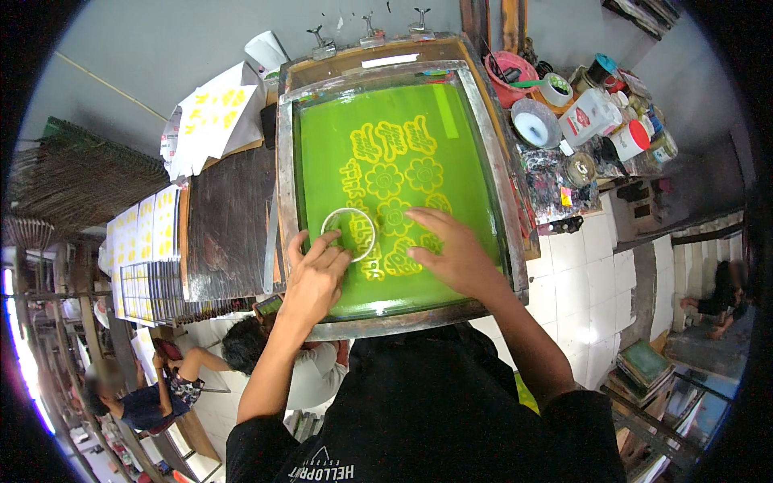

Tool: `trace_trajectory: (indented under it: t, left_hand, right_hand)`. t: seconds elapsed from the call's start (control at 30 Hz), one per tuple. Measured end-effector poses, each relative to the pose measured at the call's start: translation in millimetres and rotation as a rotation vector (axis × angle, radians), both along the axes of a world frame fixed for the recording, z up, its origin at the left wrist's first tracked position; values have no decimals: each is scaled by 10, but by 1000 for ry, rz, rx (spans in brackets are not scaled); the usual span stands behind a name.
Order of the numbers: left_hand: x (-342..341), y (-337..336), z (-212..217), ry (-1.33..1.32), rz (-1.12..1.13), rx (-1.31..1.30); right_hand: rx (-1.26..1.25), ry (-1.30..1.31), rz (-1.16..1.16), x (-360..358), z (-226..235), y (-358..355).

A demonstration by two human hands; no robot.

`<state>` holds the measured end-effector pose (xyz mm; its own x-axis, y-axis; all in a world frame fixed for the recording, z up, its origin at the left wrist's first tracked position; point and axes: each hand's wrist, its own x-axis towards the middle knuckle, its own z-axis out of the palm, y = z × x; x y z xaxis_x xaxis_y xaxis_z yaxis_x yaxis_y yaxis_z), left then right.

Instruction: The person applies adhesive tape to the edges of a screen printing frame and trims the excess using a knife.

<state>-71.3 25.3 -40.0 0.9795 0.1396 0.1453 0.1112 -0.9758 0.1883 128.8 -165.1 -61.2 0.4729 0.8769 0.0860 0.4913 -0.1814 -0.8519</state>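
Observation:
A screen-printing screen with a grey metal frame [287,173] lies in front of me. Its green mesh [330,129] carries yellow flower shapes [384,180] and lettering. On the left half of the mesh is a pale ring [349,211] that looks like a roll of tape. My left hand [316,278] grips the ring's near side, the fingers bent over its rim. To the right of it, my right hand [455,253] is spread over the printed shapes, its fingers apart and nothing in them. Whether its fingertips touch the mesh cannot be made out.
Jars, bottles and a pink basin [515,68] crowd a stained side table at the right. Printed sheets lie on a rack [145,282] and in a stack [217,113] at the left. Metal clamps [372,30] line the far edge. Other people sit at lower left.

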Motion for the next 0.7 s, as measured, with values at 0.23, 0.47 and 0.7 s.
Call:
trace_trajectory:
  t: [0.23,0.47,0.7]
  left_hand:
    - [-130,-184,451,12,-28,44]
    - [-191,-362,521,-4,-8,-35]
    - [-293,-554,631,-15,-46,-560]
  right_hand:
    - [158,98,154,-128,33,274]
    - [185,260,133,-161,15,72]
    - [33,364,108,-282,298,-310]
